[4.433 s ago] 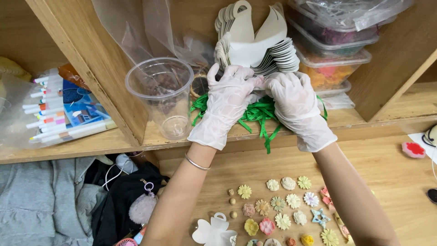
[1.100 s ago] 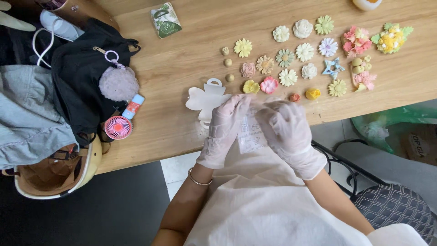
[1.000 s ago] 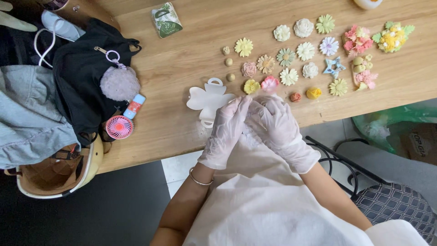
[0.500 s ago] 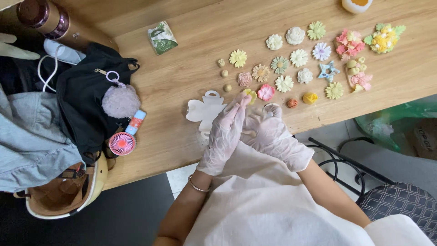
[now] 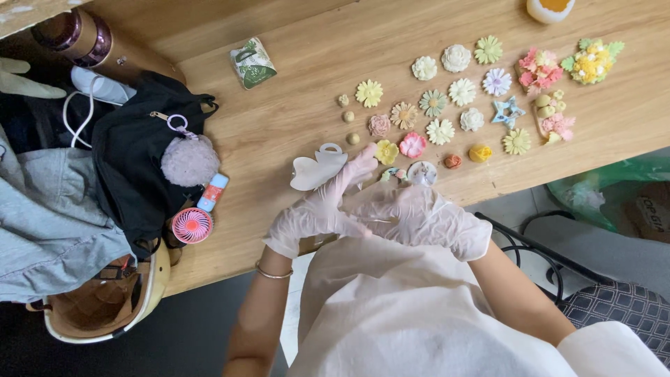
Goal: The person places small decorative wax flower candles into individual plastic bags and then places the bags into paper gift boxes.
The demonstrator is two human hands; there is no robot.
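Where hands meet, wooden table

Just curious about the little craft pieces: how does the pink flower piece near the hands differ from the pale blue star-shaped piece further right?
The pink flower piece is round, petalled and solid; the pale blue star-shaped piece is pointed with an open middle. The flower lies nearer the gloved left hand; the star lies farther off. Both are small and lie flat on the wooden table.

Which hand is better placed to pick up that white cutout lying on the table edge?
Left. The left hand has its fingertips stretched up right beside the white cutout, nearly touching it. The right hand sits further along, nearer the small round flowers.
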